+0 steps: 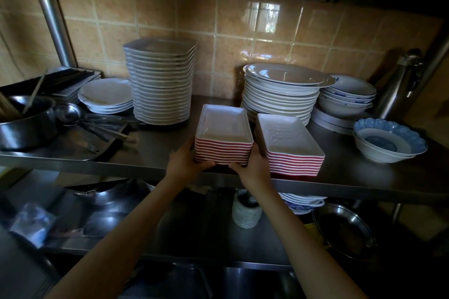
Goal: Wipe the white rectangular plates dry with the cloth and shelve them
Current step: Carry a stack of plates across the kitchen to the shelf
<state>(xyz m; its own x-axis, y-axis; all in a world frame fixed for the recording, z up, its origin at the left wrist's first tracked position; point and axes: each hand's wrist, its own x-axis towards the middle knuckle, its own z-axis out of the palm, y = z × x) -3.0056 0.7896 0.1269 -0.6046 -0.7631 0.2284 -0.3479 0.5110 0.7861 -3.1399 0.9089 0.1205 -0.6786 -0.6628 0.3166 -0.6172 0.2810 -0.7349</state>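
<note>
I see left hand and right hand gripping the stack of rectangular plates from both sides | stack at shelf near edge | second stack just right.

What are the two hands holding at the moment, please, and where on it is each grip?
Both grip one stack of rectangular plates at the shelf's front edge: left hand on its near left corner, right hand on its near right corner.
</note>
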